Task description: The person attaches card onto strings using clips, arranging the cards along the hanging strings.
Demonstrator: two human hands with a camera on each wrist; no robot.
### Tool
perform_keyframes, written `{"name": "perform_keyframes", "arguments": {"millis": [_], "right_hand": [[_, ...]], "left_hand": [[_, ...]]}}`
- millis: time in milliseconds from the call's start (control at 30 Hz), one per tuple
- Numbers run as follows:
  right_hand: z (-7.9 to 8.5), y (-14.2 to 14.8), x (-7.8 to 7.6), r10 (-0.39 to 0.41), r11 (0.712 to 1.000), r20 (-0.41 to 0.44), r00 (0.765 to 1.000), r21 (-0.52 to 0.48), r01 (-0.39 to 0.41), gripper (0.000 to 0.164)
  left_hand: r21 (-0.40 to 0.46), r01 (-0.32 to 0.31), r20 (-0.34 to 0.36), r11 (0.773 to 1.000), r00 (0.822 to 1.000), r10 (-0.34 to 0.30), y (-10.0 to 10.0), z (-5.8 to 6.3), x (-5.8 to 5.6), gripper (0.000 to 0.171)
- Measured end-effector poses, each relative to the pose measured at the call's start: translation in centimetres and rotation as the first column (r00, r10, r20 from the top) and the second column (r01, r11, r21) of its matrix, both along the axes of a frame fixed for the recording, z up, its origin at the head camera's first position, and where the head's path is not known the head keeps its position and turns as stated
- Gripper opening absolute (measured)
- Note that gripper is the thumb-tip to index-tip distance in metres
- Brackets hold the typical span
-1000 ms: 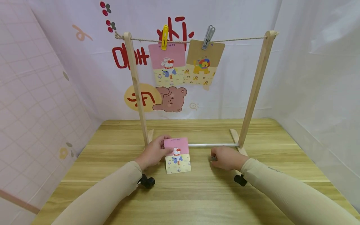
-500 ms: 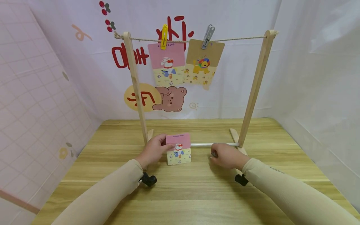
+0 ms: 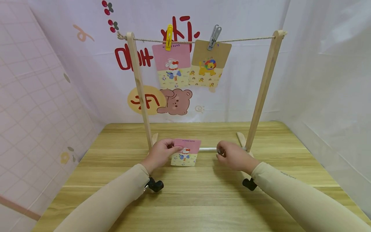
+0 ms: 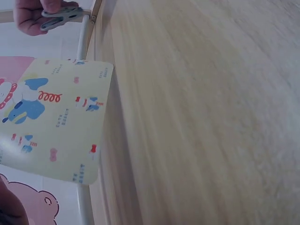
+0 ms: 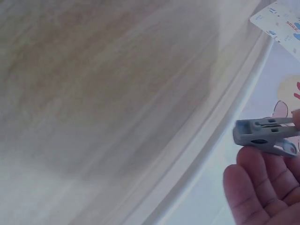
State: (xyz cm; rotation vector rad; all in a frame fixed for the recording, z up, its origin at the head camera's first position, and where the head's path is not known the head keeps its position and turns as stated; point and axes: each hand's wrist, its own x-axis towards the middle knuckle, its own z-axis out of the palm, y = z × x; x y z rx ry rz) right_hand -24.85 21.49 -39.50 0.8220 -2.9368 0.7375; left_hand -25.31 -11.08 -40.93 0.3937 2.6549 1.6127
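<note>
My left hand [image 3: 160, 155] pinches a pink and yellow card [image 3: 189, 159] by its left edge, thumb on the printed face. A rabbit and small blue figures are printed on this card. To its right, a short gap away, my right hand [image 3: 234, 156] grips a grey clothespin [image 5: 260, 133] between thumb and fingers. Above both hands, a rope [image 3: 246, 40] carries two hanging cards: a matching pink rabbit card [image 3: 171, 58] under a yellow clothespin [image 3: 169, 37], and a brown lion card [image 3: 211, 55] under another grey clothespin [image 3: 214, 37].
Two wooden posts [image 3: 265, 87] hold the rope's ends, and a white bar [image 3: 207, 149] joins them low down, just behind my hands. The stand is on a wood-grain table [image 3: 197, 206]. Behind it hangs a white printed backdrop [image 3: 232, 103].
The card in my left hand has risen and shifted a little to the right, and its tilt has changed. My right hand has risen slightly with its clothespin.
</note>
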Motion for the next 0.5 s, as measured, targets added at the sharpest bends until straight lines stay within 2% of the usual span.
{"name": "perform_keyframes", "arguments": {"millis": [267, 500], "right_hand": [[0.8, 0.0, 0.1, -0.019, 0.991, 0.015, 1.000, -0.131, 0.020, 0.011], [1.7, -0.2, 0.3, -0.024, 0.976, -0.069, 0.997, -0.218, 0.008, 0.014]], "left_hand": [[0.008, -0.009, -0.026, 1.000, 1.000, 0.009, 0.3, 0.1, 0.0, 0.015], [-0.006, -0.027, -0.060, 1.000, 0.998, 0.027, 0.4, 0.4, 0.0, 0.017]]}}
